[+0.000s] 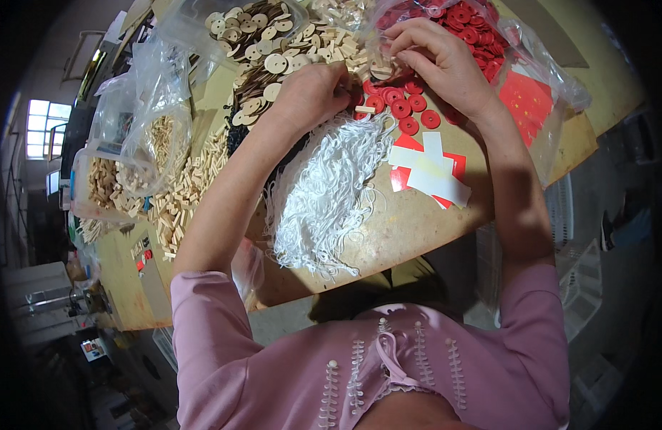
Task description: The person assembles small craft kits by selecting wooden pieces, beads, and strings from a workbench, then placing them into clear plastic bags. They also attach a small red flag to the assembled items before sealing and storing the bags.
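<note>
My left hand is closed with curled fingertips, beside a heap of round two-holed wooden discs; whatever it pinches is hidden. My right hand is bent at the fingers and gripping a clear plastic bag with pale wooden pieces showing in or behind it. Loose red discs lie below and between the hands. A small wooden stick rests among them. Close under my left hand spreads a large bundle of white strings.
Red and white cards lie right of the strings. A bag of red discs stands at the far right, with a bagged red sheet nearby. Small wooden blocks spill from a plastic tub at left. The table's front edge runs before me.
</note>
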Action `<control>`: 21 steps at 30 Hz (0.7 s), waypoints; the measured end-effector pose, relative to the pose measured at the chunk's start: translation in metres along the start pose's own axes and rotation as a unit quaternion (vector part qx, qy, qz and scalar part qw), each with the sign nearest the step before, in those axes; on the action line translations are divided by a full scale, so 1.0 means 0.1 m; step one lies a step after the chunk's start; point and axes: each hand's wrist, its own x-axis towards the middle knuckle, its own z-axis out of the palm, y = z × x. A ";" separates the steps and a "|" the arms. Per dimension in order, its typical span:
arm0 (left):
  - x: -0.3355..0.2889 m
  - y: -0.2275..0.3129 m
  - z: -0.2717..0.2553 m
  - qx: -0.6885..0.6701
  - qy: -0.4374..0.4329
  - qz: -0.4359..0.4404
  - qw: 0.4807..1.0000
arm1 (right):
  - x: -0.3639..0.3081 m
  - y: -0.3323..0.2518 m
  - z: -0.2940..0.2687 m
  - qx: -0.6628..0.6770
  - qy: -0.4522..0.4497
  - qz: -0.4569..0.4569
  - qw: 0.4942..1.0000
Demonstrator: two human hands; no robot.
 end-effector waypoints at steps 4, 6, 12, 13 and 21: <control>-0.01 -0.09 -0.03 -0.172 -0.014 0.004 0.985 | 0.00 0.00 -0.01 0.043 -0.029 0.037 0.998; -0.02 -0.08 -0.12 -0.261 -0.003 -0.045 0.964 | -0.01 0.01 -0.03 0.042 -0.042 0.041 0.997; 0.02 0.16 -0.19 -0.195 -0.051 0.040 0.979 | -0.01 0.01 0.03 0.054 -0.003 0.021 0.998; 0.04 0.19 -0.16 -0.134 -0.062 0.073 0.986 | -0.01 0.02 0.03 0.060 -0.005 0.026 0.998; 0.09 0.18 -0.11 -0.110 -0.163 0.069 0.978 | -0.02 0.09 0.00 0.043 -0.031 0.018 0.998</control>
